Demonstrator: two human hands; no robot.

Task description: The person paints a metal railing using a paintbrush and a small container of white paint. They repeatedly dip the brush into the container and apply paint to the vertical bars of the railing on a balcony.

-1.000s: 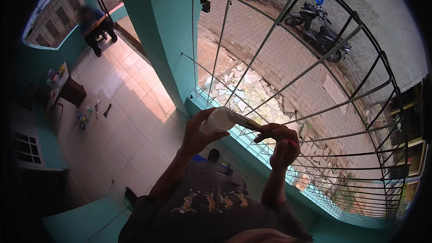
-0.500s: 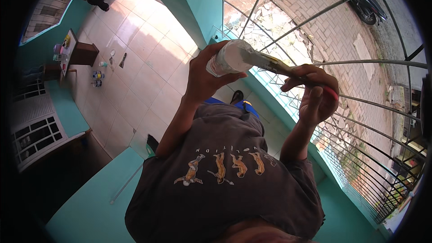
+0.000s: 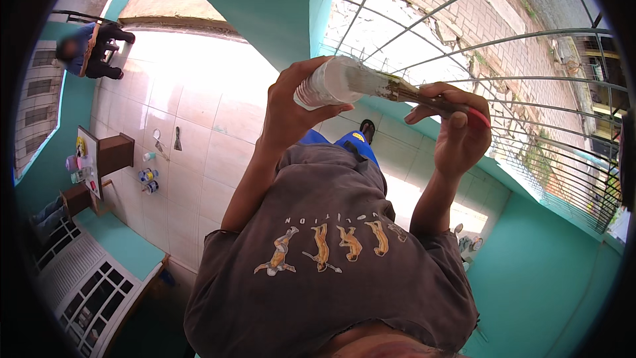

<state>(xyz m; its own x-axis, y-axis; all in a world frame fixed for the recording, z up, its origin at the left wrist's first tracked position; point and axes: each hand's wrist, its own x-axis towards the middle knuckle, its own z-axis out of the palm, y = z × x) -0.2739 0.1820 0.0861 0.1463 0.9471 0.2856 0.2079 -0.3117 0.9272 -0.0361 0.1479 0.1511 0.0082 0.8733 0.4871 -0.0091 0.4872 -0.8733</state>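
Lettering observed: one row of pale capitals (image 3: 340,217), upside down in this view, printed across the front of the brown T-shirt (image 3: 324,308), on the hem side of printed figures (image 3: 351,245). Yellow emblem (image 3: 358,136) on blue shorts (image 3: 343,139); too small to read.

The cup (image 3: 315,91) is see-through and whitish with ring lines, the brush (image 3: 397,89) is brown, pale at one end and red at the other, the shirt (image 3: 371,278) is dark brown with orange and white pictures, the shorts (image 3: 370,151) are blue with a yellow mark, and the wall (image 3: 530,265) is blue-green.
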